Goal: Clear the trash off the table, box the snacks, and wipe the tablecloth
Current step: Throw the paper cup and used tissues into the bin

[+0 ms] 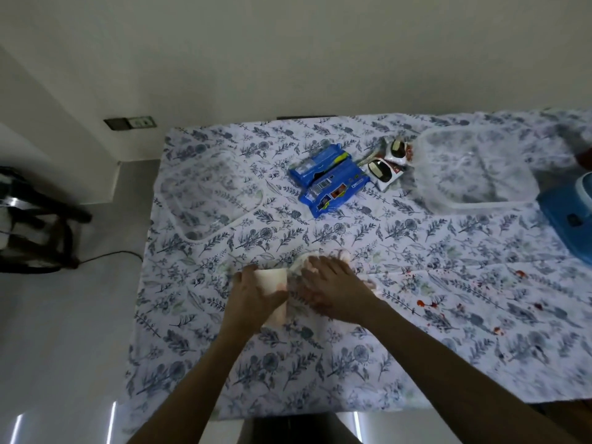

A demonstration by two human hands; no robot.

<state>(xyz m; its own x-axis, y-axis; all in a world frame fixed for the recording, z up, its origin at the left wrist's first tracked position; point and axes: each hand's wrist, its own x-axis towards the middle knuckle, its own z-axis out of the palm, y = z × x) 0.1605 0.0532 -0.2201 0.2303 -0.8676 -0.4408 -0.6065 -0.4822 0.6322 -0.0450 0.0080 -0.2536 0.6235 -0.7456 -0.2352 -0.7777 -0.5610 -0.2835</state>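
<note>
Two snack packs, far pack [320, 166] and near pack [334, 193], long axes slanting far-right.

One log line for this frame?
left hand: on paper towel | right hand: on paper towel | snack packs: unboxed | red stains: unwiped

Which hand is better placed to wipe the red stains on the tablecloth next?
Right, probably. Both rest on the wipe, but the red stains lie on the side of the right hand; the left hand would have to cross over.
</note>
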